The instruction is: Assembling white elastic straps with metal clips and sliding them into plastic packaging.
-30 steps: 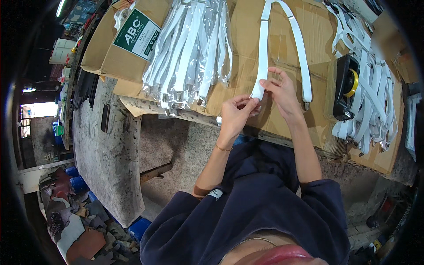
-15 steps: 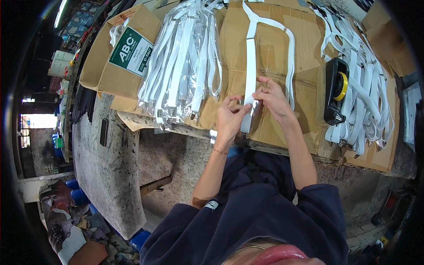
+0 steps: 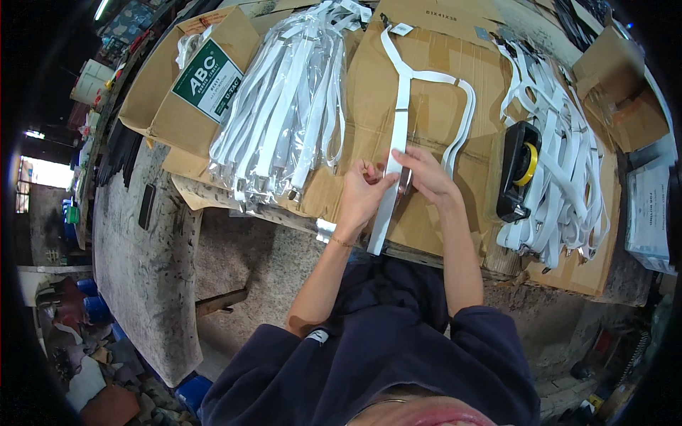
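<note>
A white Y-shaped pair of suspenders (image 3: pixel 400 99) lies along the brown cardboard in front of me. Its wide single strap runs toward me, and the loose end slants over the front edge. My left hand (image 3: pixel 364 195) is closed, thumb and fingertips pinching the strap from its left side. From the right, my right hand (image 3: pixel 428 177) presses its thumb on the same strap, with the fingers curled behind. A small shiny piece shows beside the strap between my hands; its kind I cannot make out.
Bundled white suspenders in clear plastic (image 3: pixel 284 106) lie left, near an open cardboard box (image 3: pixel 153 106). A black tape dispenser (image 3: pixel 516 170) with yellow-cored tape stands right, against loose white suspenders (image 3: pixel 558 163). A dark phone-like slab (image 3: pixel 147 206) rests on the worn side surface (image 3: pixel 142 284).
The suspenders have come toward me, and the strap's end now reaches farther past the front edge. Both hands stay on the strap. The whole view has shifted slightly.
</note>
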Action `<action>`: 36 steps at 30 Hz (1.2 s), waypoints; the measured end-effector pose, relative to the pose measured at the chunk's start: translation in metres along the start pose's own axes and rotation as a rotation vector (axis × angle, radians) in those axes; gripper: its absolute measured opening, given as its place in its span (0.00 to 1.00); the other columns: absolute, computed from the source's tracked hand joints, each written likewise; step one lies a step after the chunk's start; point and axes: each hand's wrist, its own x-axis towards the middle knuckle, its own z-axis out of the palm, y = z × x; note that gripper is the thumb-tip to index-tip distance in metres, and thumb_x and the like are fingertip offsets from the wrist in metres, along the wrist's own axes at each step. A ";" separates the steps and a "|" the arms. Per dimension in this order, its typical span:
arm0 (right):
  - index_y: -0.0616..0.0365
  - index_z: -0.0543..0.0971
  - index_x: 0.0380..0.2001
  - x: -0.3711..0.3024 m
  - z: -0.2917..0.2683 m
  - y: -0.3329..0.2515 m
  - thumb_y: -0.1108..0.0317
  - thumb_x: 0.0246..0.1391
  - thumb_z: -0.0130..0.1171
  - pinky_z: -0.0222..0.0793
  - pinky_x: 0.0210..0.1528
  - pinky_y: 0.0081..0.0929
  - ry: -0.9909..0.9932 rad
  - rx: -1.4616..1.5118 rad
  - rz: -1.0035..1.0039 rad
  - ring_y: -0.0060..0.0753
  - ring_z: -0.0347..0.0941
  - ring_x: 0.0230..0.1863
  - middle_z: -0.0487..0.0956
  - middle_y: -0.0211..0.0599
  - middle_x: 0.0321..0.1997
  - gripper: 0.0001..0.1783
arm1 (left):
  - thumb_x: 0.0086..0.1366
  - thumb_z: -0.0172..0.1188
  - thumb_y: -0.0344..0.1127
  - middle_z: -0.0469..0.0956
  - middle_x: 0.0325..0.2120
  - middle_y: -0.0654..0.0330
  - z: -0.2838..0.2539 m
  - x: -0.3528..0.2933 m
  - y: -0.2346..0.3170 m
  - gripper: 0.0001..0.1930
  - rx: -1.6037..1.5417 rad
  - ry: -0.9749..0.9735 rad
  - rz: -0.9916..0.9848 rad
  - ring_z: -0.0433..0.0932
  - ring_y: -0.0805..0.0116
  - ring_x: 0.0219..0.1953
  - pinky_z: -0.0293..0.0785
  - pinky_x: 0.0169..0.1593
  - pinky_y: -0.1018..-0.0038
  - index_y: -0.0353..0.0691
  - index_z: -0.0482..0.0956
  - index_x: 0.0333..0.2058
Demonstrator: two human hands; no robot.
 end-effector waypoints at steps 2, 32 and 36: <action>0.61 0.74 0.39 0.008 -0.002 -0.005 0.64 0.61 0.53 0.72 0.33 0.21 0.127 0.074 -0.024 0.23 0.75 0.30 0.79 0.34 0.33 0.11 | 0.57 0.63 0.23 0.77 0.22 0.55 0.009 -0.012 -0.001 0.18 0.044 -0.056 -0.148 0.81 0.69 0.24 0.72 0.23 0.78 0.41 0.58 0.28; 0.58 0.74 0.34 0.035 -0.008 -0.040 0.64 0.59 0.56 0.71 0.28 0.23 0.216 0.478 -0.100 0.22 0.74 0.28 0.77 0.30 0.29 0.08 | 0.55 0.65 0.22 0.79 0.25 0.53 0.021 0.057 0.030 0.15 0.350 -0.101 0.128 0.79 0.72 0.27 0.73 0.26 0.80 0.38 0.64 0.30; 0.56 0.74 0.30 0.031 0.003 -0.039 0.67 0.58 0.56 0.68 0.26 0.21 0.247 0.305 -0.369 0.21 0.72 0.27 0.76 0.28 0.29 0.06 | 0.55 0.65 0.23 0.79 0.25 0.54 0.019 0.056 0.032 0.15 0.237 0.007 0.104 0.79 0.72 0.28 0.74 0.26 0.78 0.38 0.64 0.29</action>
